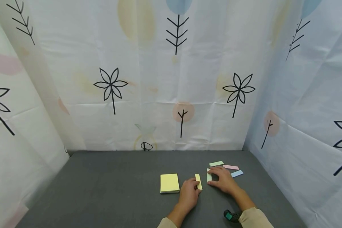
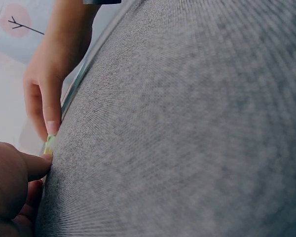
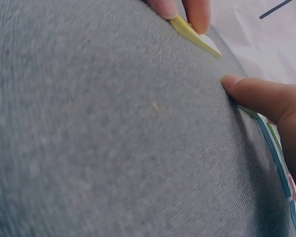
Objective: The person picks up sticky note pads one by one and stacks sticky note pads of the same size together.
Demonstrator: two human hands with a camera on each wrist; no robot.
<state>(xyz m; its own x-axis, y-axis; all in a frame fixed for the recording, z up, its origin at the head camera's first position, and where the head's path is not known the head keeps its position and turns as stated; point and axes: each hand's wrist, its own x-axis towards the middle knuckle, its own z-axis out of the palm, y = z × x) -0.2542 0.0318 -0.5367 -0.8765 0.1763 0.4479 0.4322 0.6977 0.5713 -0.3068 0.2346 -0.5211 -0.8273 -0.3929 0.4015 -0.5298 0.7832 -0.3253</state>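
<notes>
My left hand (image 1: 189,193) pinches a narrow yellow sticky-note pad (image 1: 198,181) near the middle of the table. In the right wrist view the same yellow pad (image 3: 197,37) is seen edge-on between the left fingertips. Just to its right, my right hand (image 1: 223,180) holds a narrow pale green sticky-note pad (image 1: 209,176), thumb at the near end and fingers at the far end. The green pad lies roughly parallel to the yellow one, a small gap apart. Left of both hands sits a square yellow sticky-note stack (image 1: 169,183).
Behind the right hand lie another green strip pad (image 1: 216,163), a pink one (image 1: 231,167) and a blue one (image 1: 237,173). A black device (image 1: 231,216) is beside the right sleeve. Patterned white cloth (image 1: 159,126) walls the grey table (image 1: 102,190) at back and sides.
</notes>
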